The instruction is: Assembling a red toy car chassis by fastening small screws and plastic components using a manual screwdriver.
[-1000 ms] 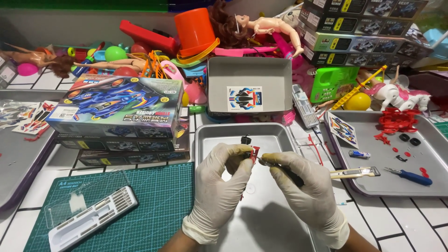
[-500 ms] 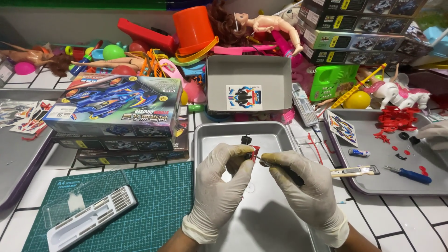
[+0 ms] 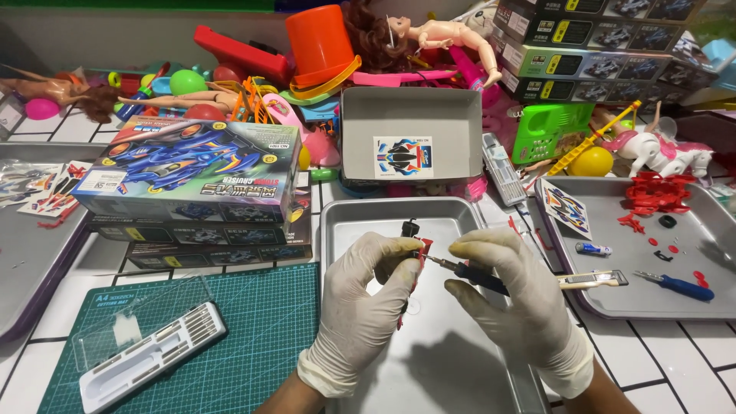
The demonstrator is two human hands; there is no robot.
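Looking down from the head camera, both gloved hands meet over a grey metal tray [image 3: 345, 230] set on the white tiled surface [image 3: 667, 360]. The left hand [image 3: 360, 303] is closed around a small toy-car part [image 3: 415, 249], red and black, pinched between thumb and fingers so that only its top end and a red edge show above the glove. The right hand [image 3: 517, 299] is closed on a small screwdriver [image 3: 469, 272], gripping the dark handle with the thin metal shaft pointing left; its tip touches or nearly touches the part just beside the left thumb.

The part looks like light, thin moulded plastic: stiff, but likely to crack or flex if squeezed hard, and small enough to slip in smooth gloves. Holding it by its thicker body, as the left hand does, seems the safest place; the slender red edges look fragile. The screwdriver is light and rigid, best gripped on the handle near the shaft for control.

The part sits inside the left hand's grasp, above the middle of the tray and to the left of the right hand, with the screwdriver shaft bridging the short gap between them.

Around them lie a green cutting mat [image 3: 253, 345] with a white bit case [image 3: 149, 356] to the left, stacked model-car boxes [image 3: 192, 172] behind it, an open grey box [image 3: 410, 115] beyond the tray, and a second tray [image 3: 713, 230] to the right holding red plastic pieces [image 3: 655, 192] and a blue screwdriver [image 3: 678, 286].
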